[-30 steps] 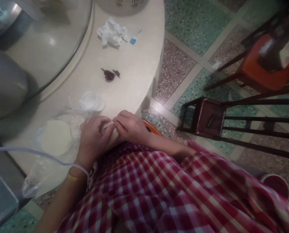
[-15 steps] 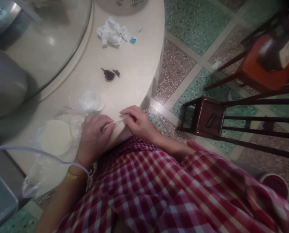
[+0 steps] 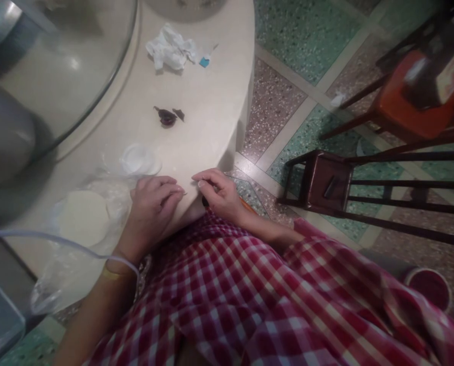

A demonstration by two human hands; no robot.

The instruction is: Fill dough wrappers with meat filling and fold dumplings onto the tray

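Note:
My left hand (image 3: 156, 201) is closed in a pinch just above the table's near edge, with a tiny pale tip showing at its fingertips; what it belongs to is hidden. Across a small gap, my right hand (image 3: 219, 195) has its thumb and forefinger drawn together, and anything between them is too small to name. Beside my left hand lies a clear plastic bag (image 3: 65, 279) with a round, pale yellow, flat piece (image 3: 84, 217) in or on it. A small white round lid or dish (image 3: 137, 158) sits just beyond that hand.
Dark reddish-brown scraps (image 3: 168, 118) and crumpled white tissue (image 3: 171, 48) lie farther up the table (image 3: 207, 101), with a small blue piece (image 3: 204, 62) by the tissue. A glass turntable (image 3: 78, 101) fills the upper left. A pale cable (image 3: 59, 236) crosses my left wrist. Wooden chairs (image 3: 328, 183) stand at right.
A thin pale strand stretched between my hands before; now it is not visible. My fingertips have moved slightly apart, and the view has shifted a little.

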